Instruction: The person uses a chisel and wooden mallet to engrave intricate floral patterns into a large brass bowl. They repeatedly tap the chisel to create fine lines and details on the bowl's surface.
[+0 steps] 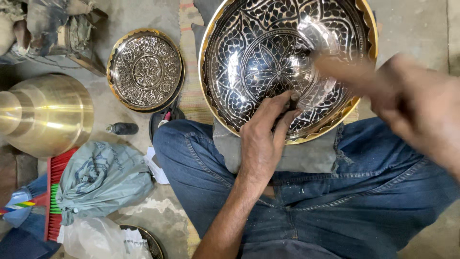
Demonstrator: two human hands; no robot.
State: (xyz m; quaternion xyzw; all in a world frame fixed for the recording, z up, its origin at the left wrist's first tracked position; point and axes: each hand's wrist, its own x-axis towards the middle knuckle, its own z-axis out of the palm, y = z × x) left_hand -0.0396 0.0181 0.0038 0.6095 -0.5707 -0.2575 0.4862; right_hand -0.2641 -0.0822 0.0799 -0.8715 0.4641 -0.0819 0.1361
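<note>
The large engraved bowl (287,62) fills the upper centre of the frame, tilted on a grey pad (306,156) across the lap, where the left hand (266,139) pinches a small dark tool (293,101) against its lower inside wall, nearer than the blurred right hand (407,103), whose grip cannot be told.

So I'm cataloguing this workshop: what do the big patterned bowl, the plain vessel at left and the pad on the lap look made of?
The big patterned bowl looks like polished metal: mirror glints, dark-filled floral engraving, a brass-coloured scalloped rim. The plain vessel seems satin brass, golden with soft banded highlights. The pad looks like grey cloth or felt, matte and soft-edged.
</note>
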